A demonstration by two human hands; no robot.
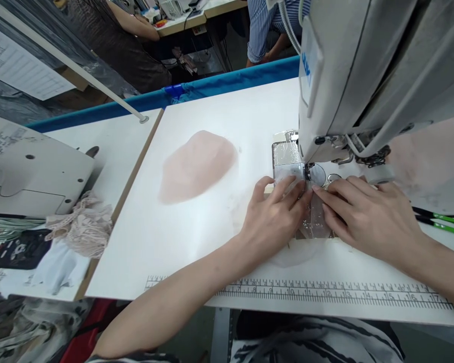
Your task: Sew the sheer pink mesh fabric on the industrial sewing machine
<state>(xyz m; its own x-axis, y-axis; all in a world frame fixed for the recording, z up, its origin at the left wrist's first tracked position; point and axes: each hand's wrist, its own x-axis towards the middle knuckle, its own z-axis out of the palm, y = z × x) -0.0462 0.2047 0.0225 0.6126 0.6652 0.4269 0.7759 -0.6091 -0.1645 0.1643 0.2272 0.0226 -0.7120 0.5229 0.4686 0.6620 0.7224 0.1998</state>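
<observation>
Both hands are at the needle area of a white sewing machine [333, 75]. My left hand [276, 217] lies on the metal plate [285, 154] just left of the presser foot [307, 171]. Its fingers are bent, and the thumb and forefinger press together at thin fabric. My right hand [366, 217] is closed on the other side, its fingertips meeting the left ones in front of the foot. Sheer pale fabric [316, 222] shows between the hands; its edge at the fingertips is hidden. A sheer pink fabric piece [199, 169] lies flat to the left.
Green-handled tool [442, 222] lies right of my right hand. More pink fabric [431, 151] is behind it. A ruler strip [325, 292] runs along the front edge. Another machine [34, 171] and bundled lace [87, 224] stand left. Two people sit beyond the blue cloth border [234, 78].
</observation>
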